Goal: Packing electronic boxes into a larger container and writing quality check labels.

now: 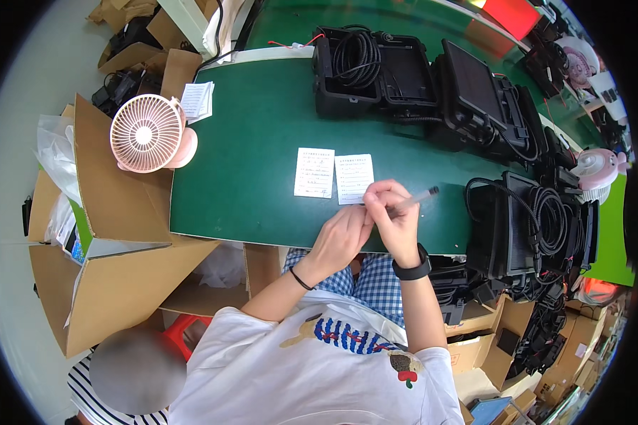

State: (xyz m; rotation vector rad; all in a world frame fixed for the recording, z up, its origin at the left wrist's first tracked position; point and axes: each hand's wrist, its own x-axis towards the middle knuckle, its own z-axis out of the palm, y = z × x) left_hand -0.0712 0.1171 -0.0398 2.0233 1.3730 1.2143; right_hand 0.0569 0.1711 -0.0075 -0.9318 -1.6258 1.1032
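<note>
Two small printed paper slips lie side by side on the green tabletop. The left slip (314, 172) has handwriting on its lines; the right slip (354, 175) shows printed lines, its lower edge beside my fingers. My right hand (396, 218), with a black band on the wrist, grips a pen (419, 198) whose dark end points up and to the right; its tip is hidden by the fingers. My left hand (341, 236) rests at the table's near edge against the right hand, fingers curled; whether it holds anything is not visible.
A pink fan (146, 134) and a stack of paper slips (195, 101) are at the table's left end. Open black cases with coiled cables (356, 58) line the far side; more black devices (510, 228) stand right. Cardboard boxes (127, 287) are at left, near another person in stripes (80, 380).
</note>
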